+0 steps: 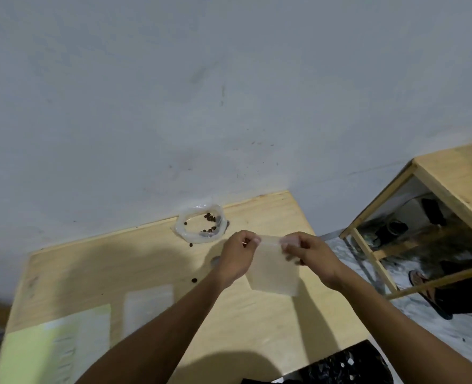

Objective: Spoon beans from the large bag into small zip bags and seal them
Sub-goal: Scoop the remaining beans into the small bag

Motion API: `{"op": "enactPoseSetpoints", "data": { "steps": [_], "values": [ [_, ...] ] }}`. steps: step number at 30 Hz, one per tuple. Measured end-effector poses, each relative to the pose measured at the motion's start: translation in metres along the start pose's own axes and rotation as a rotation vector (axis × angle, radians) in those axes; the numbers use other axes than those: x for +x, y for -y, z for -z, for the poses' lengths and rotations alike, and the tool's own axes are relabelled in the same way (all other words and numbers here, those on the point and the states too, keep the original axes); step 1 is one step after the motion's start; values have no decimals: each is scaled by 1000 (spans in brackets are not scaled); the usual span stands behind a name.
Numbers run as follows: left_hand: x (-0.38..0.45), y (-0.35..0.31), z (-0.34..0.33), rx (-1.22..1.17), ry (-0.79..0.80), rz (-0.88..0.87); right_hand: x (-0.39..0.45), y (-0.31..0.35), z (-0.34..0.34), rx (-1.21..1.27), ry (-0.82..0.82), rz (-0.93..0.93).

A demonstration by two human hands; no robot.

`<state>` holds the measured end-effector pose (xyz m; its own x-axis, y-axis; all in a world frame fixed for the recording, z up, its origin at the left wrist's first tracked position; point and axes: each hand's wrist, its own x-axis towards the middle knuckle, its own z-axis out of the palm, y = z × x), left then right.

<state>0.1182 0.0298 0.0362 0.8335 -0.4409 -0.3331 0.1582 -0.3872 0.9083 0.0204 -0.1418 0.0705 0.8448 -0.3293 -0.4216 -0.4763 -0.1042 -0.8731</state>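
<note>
I hold a small clear zip bag (274,270) up over the wooden table (157,261). My left hand (236,254) pinches its top left corner and my right hand (306,254) pinches its top right corner. The bag hangs down between them and looks empty. Behind my hands, by the wall, stands the large clear bag (200,224) with its rim rolled down and a few dark beans inside. Two loose beans (194,280) lie on the table. No spoon can be made out.
A flat small bag (148,309) and a pale green sheet (52,347) lie at the near left. A second wooden table (456,173) stands at the right, with a sandalled foot (428,292) under it. A black patterned object (348,367) sits at the near edge.
</note>
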Motion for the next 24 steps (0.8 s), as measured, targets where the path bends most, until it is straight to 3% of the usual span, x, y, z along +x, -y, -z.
{"op": "enactPoseSetpoints", "data": {
  "steps": [4, 7, 10, 12, 16, 24],
  "values": [
    [0, -19, 55, 112, -200, -166, 6, 42, -40, -94, 33, 164],
    [-11, -25, 85, -29, -413, -89, 13, 68, -75, -105, -6, 251],
    [-27, -36, 109, -477, -336, 98, 13, 92, -108, -161, 21, 380],
    [-37, -43, 125, -664, -274, 122, 8, 108, -128, -176, 123, 444],
    [-53, -48, 155, -694, -324, 40, -3, 130, -158, -140, 313, 440],
    [-67, -47, 187, -679, -314, -20, -2, 151, -182, -4, 315, 345]
  ]
}}
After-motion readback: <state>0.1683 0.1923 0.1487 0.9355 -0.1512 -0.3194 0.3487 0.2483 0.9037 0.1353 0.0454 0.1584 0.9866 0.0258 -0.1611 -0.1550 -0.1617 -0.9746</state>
